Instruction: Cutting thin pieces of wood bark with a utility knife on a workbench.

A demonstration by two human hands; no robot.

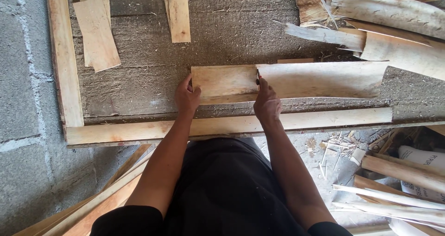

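- On the desk [153, 85], centre of the head view: a long pale sheet of bark-like material [315, 80] lies crosswise, with a shorter wooden template board [225, 82] laid flat over its left end.
- Left hand [187, 97]: at 9 o'clock of the template board, fingers curled over its left edge, thumb on top, pressing it down.
- Right hand [266, 102]: at the board's right edge, fingers closed around a small dark tool [258, 76], tip touching the sheet right along that edge. Cannot tell whether it is a blade or a marker.
- Desk surface: rough grey, littered with fibres and shavings; a wooden rail [232, 124] runs along the near edge, another rail [65, 60] up the left side.
- At 10 o'clock: two loose thin boards [96, 32], stacked, slightly tilted.
- At 12 o'clock: a narrow plank [178, 13], lengthwise.
- At 2 o'clock: a pile of curved pale sheets [394, 23], overlapping.
- At 4 o'clock, on the floor below: more rolled strips [398, 171] and scraps.
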